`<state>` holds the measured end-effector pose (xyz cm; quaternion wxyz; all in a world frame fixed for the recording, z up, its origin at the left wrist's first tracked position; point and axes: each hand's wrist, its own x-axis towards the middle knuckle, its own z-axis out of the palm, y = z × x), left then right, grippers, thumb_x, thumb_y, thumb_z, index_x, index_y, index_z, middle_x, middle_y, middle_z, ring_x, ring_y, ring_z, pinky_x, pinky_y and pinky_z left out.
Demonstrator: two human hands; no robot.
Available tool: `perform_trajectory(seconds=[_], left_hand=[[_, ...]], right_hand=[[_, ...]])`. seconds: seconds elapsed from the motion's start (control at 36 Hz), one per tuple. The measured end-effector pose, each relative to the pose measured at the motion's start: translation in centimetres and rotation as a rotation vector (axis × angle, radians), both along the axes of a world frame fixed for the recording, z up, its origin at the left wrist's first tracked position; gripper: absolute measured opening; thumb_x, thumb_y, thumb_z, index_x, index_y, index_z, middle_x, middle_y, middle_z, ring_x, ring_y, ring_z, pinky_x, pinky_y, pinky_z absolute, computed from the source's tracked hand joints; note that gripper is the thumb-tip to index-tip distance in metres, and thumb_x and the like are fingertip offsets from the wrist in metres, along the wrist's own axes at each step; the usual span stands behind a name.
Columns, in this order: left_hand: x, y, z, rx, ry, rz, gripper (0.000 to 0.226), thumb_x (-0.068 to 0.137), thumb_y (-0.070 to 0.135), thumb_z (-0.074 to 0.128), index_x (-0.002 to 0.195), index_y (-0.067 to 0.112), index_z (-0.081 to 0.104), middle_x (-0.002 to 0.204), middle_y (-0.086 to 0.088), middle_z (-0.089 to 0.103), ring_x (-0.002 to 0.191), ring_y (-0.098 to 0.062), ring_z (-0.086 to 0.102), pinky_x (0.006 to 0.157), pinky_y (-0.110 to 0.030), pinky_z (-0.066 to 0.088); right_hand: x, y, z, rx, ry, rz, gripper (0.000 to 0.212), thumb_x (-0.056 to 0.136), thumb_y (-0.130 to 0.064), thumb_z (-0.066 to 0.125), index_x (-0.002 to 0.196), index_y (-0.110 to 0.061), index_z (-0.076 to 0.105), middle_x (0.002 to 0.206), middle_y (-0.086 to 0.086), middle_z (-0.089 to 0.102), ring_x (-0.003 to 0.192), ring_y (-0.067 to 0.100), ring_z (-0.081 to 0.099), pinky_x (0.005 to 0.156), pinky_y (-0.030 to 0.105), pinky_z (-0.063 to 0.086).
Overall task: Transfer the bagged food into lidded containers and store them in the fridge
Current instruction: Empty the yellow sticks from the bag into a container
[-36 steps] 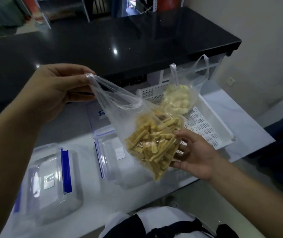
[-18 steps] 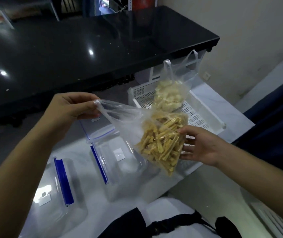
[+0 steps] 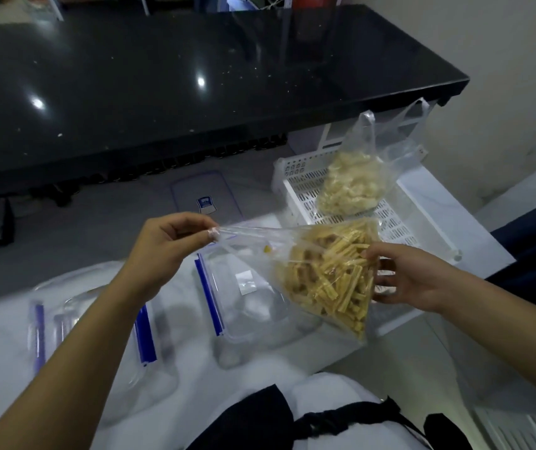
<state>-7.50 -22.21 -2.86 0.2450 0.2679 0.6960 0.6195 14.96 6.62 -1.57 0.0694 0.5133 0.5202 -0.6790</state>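
Left hand (image 3: 166, 251) pinches the mouth of the clear bag of yellow sticks (image 3: 328, 274), pulling it out sideways. Right hand (image 3: 403, 277), fingers spread and loosely curled, cups the loaded end from behind. Bag hangs tilted above the open container (image 3: 247, 306) on the white table (image 3: 195, 378).

Doing it well, I'd judge: bring the mouth down inside the container rim first, then raise the full end slowly so sticks slide, not scatter.

Second bag of pale food (image 3: 348, 186) sits in the white basket (image 3: 302, 193); loose lid (image 3: 205, 196) lies behind, another container (image 3: 91, 336) to the left.
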Motion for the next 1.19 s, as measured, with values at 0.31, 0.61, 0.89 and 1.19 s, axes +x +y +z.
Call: perform_trajectory(seconds=[0.31, 0.61, 0.89, 1.19], left_hand=[[2.0, -1.8, -2.9, -0.012, -0.05, 0.096, 0.025, 0.088, 0.008, 0.072, 0.09, 0.033, 0.079, 0.092, 0.002, 0.078, 0.088, -0.011, 0.074, 0.078, -0.014, 0.053], [3.8, -1.9, -5.2, -0.066, -0.046, 0.149, 0.021, 0.091, 0.008, 0.07, 0.089, 0.028, 0.076, 0.094, -0.001, 0.076, 0.093, -0.019, 0.072, 0.087, -0.023, 0.056], [4.3, -1.7, -6.1, -0.051, -0.142, 0.192, 0.02, 0.091, 0.008, 0.069, 0.09, 0.027, 0.076, 0.096, -0.001, 0.076, 0.095, -0.016, 0.072, 0.083, -0.016, 0.053], [4.1, -1.8, -5.9, -0.188, -0.082, 0.166, 0.02, 0.091, 0.011, 0.072, 0.087, 0.031, 0.075, 0.093, 0.002, 0.076, 0.092, -0.017, 0.071, 0.086, -0.027, 0.056]], right_hand=[[-1.9, 1.3, 0.0, 0.152, 0.096, 0.154, 0.01, 0.084, -0.011, 0.064, 0.09, -0.012, 0.072, 0.079, 0.007, 0.067, 0.07, 0.023, 0.064, 0.066, 0.038, 0.053], [-3.5, 2.4, 0.5, 0.188, 0.111, 0.238, 0.004, 0.085, -0.009, 0.06, 0.086, -0.011, 0.063, 0.077, 0.007, 0.063, 0.069, 0.021, 0.06, 0.068, 0.038, 0.049], [-3.8, 2.9, 0.2, 0.135, 0.159, 0.209, 0.006, 0.085, -0.007, 0.061, 0.084, -0.01, 0.066, 0.072, 0.006, 0.064, 0.06, 0.017, 0.063, 0.063, 0.036, 0.05], [-5.0, 3.0, 0.5, 0.115, 0.175, 0.242, 0.015, 0.086, -0.001, 0.062, 0.093, -0.012, 0.07, 0.079, 0.008, 0.067, 0.069, 0.02, 0.065, 0.066, 0.037, 0.053]])
